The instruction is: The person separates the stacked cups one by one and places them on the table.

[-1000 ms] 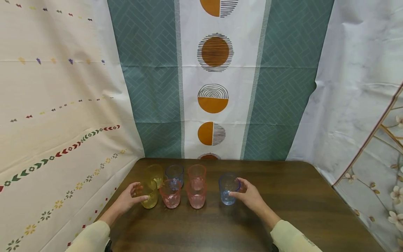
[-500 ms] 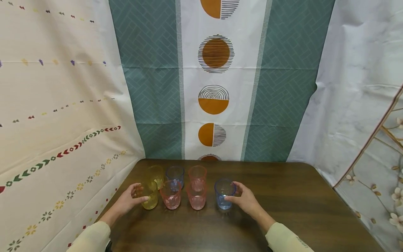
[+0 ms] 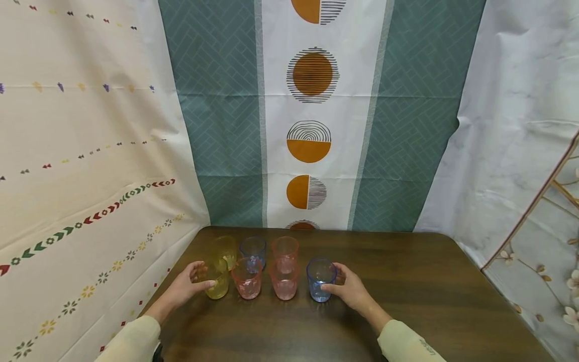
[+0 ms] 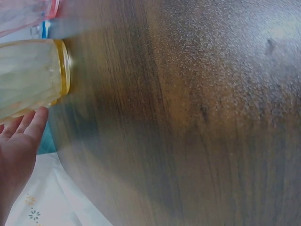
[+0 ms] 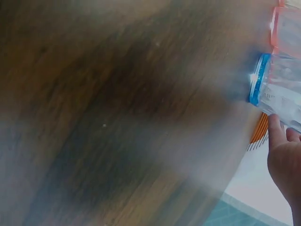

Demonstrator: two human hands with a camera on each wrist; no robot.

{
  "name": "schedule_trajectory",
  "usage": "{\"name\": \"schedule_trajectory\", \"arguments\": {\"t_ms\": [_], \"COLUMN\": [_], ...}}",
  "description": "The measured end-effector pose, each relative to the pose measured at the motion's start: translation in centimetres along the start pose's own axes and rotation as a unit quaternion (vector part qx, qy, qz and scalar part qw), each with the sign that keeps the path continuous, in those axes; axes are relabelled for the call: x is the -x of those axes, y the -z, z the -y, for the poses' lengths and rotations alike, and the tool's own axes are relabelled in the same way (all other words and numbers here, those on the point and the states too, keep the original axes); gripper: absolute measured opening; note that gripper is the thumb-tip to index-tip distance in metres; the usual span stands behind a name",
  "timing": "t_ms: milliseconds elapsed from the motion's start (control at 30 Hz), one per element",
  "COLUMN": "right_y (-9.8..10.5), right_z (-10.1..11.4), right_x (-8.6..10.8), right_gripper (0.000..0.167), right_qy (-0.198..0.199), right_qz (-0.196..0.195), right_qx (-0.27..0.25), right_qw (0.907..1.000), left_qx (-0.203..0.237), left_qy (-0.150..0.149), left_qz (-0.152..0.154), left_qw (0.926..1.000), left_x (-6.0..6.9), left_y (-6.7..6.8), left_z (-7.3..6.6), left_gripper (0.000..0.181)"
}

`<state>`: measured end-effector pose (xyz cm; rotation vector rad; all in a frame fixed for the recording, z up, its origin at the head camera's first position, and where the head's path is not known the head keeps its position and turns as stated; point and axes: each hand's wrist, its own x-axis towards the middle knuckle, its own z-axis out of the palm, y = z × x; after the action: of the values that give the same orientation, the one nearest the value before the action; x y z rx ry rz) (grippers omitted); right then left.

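A yellow drinking glass (image 3: 218, 287) stands at the left end of the front row. My left hand (image 3: 186, 282) holds it from the left side, thumb in front and fingers behind; the left wrist view shows the fingertips against the glass (image 4: 30, 77). At the row's right end is a blue glass (image 3: 320, 287), gripped from the right by my right hand (image 3: 355, 292) between thumb and fingers. Between them stand two pink glasses, one left (image 3: 248, 285) and one right (image 3: 284, 287). In the right wrist view, the blue glass (image 5: 281, 87) is partly cut off.
Behind the front row stand another yellow glass (image 3: 226, 246), another blue glass (image 3: 253, 246) and a third pink glass (image 3: 285, 246). All rest on a dark wooden table (image 3: 429, 286). Patterned cloths (image 3: 398, 125) hang behind and beside it.
My right hand has brought the blue glass leftward and toward me, into line with the front row. The left hand and the other glasses have stayed in place.
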<state>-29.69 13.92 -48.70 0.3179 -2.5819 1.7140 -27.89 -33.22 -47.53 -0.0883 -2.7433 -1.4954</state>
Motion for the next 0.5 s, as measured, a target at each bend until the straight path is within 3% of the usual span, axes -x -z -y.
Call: {"name": "schedule_trajectory", "arguments": {"t_ms": [233, 500], "right_y": [0.16, 0.93], "right_z": [-0.30, -0.85], "right_x": [0.02, 0.46], "right_gripper": [0.081, 0.089], "right_qy": [0.003, -0.007], "right_qz": [0.009, 0.038], "right_qx": [0.009, 0.039], "right_qw": [0.9999, 0.9985], "left_qx": [-0.003, -0.038], "left_qy": [-0.003, -0.006], "left_qz": [0.005, 0.013], "left_qw": [1.0000, 0.9992], "left_x": [-0.17, 0.02], "left_y": [-0.07, -0.12], "left_z": [-0.02, -0.51], "left_gripper": [0.087, 0.089]}}
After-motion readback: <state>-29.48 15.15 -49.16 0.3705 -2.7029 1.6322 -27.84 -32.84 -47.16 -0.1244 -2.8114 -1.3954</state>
